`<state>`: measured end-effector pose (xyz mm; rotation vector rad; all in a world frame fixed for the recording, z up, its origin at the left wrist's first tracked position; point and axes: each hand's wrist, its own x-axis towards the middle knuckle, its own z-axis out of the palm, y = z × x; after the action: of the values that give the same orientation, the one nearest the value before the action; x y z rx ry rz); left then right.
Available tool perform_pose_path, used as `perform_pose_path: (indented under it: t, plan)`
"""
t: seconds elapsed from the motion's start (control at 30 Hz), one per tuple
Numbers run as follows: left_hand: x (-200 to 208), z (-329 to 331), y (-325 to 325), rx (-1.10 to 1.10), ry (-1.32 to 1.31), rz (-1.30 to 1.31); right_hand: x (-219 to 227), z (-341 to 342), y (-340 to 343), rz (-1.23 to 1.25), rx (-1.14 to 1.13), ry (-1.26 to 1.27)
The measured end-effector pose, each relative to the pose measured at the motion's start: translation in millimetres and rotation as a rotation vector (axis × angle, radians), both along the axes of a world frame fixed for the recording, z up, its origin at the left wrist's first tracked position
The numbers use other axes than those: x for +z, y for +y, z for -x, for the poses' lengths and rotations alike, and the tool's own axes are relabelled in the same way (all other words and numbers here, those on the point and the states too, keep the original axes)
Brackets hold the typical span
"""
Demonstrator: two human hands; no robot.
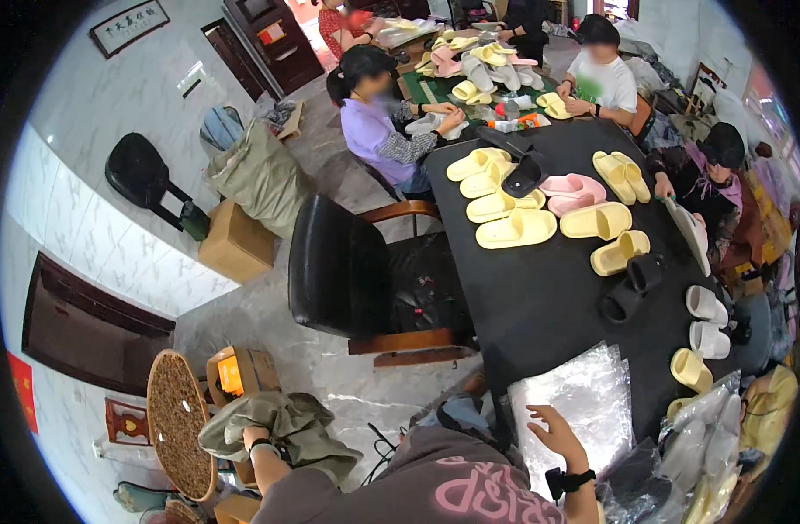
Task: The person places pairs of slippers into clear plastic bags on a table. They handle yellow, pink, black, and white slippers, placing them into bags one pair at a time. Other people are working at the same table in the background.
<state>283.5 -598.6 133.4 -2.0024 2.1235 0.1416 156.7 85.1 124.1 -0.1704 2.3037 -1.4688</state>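
At the lower left, my left hand [256, 435] is closed on a crumpled olive-green sack [308, 428]; its folds hide most of the fingers. My right hand [559, 434] is open, its fingers apart, just above or touching a stack of clear plastic bags [574, 389] on the table's near end. I cannot tell whether it touches them. Right of that hand lie plastic-wrapped slippers [699, 445]. Farther up the black table [540, 306] are yellow slippers [515, 229], a pink pair [574, 192], black slippers [631, 288] and white ones [707, 339].
A black office chair [339, 271] stands left of the table. Near my left arm are a round woven tray [181, 424] of brown bits and a cardboard box [258, 371]. Co-workers [378, 131] sit around the far tables, handling slippers. A full sack [260, 175] leans by the wall.
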Motion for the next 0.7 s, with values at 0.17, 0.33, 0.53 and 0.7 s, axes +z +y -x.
perform_pose_path:
  t: [0.17, 0.33, 0.53, 0.7]
  plan:
    - [69, 129, -55, -0.100, 0.079, 0.252, -7, 4, -7, 0.046, -0.129, -0.092]
    - [143, 307, -95, -0.677, 1.405, 0.233, -12, 20, -26, 0.039, -0.119, -0.095]
    - [160, 412, -31, -0.887, 1.403, 0.003, -17, 32, -44, 0.023, -0.156, -0.004]
    - [85, 435, 63, -1.022, 1.498, -0.370, -23, 16, -39, -0.027, -0.277, 0.057]
